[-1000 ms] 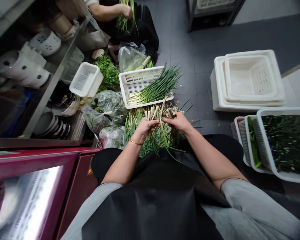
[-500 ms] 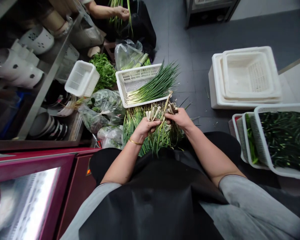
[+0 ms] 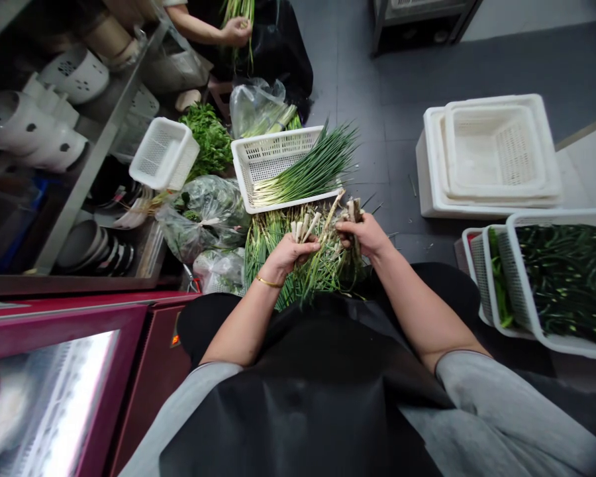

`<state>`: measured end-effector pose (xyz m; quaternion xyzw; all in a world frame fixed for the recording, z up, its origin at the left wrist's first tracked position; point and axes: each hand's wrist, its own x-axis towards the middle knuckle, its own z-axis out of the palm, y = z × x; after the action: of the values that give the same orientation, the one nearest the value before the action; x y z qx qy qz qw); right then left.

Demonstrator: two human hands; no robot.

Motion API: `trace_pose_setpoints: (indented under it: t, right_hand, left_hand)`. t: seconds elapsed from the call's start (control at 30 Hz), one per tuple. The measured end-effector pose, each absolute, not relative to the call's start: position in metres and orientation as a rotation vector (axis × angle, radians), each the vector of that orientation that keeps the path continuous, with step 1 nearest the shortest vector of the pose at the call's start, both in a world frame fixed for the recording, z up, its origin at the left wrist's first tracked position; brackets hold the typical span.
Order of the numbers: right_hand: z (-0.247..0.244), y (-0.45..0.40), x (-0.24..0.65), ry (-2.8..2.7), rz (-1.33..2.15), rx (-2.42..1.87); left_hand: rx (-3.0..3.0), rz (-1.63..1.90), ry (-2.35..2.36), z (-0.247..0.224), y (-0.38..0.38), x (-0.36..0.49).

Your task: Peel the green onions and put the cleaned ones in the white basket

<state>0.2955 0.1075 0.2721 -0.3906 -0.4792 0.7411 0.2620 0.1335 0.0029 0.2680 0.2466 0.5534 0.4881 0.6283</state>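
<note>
In the head view my left hand (image 3: 293, 252) is closed around a small bunch of pale scallion stems (image 3: 308, 224), their white ends pointing up and away from me. My right hand (image 3: 366, 234) pinches a bundle of brownish, dirty scallion stalks (image 3: 351, 211). One long yellowish stalk (image 3: 332, 213) leans between the two hands. Beneath both hands spreads a heap of loose scallions (image 3: 263, 255). Just beyond, a white slotted basket (image 3: 278, 142) holds a neat bunch of scallions (image 3: 310, 169) with green tops to the right.
At left are leafy greens (image 3: 206, 139), bagged vegetables (image 3: 203, 215), a small white basket (image 3: 161, 154) and a shelf of dishes (image 3: 59, 142). Stacked white bins (image 3: 491, 152) and a basket of dark green vegetables (image 3: 571, 278) stand right. Another person's hand (image 3: 237, 32) holds stalks.
My right hand has moved slightly right, away from my left, with its brownish stalks. My left hand has barely moved. The other person's hand has shifted slightly left along their stalks.
</note>
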Motion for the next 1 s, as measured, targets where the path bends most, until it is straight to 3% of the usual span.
trace_pose_setpoints:
  t: [0.43,0.7,0.83,1.0]
  right_hand:
    - [0.261,0.092,0.281,-1.704,1.685,-1.08]
    - [0.271,0.1,0.29,-1.352,2.009,-0.973]
    - [0.27,0.097,0.287,-1.342,2.029,-0.984]
    - [0.265,0.102,0.289,-1.506,1.699,-1.14]
  left_hand:
    - [0.91,1.29,1.604,0.264,0.005,0.147]
    - [0.537,1.326,1.473,0.272,-0.001,0.13]
    - [0.571,1.183,1.348,0.271,0.002,0.131]
    - [0.435,1.169,1.295,0.269,0.003,0.133]
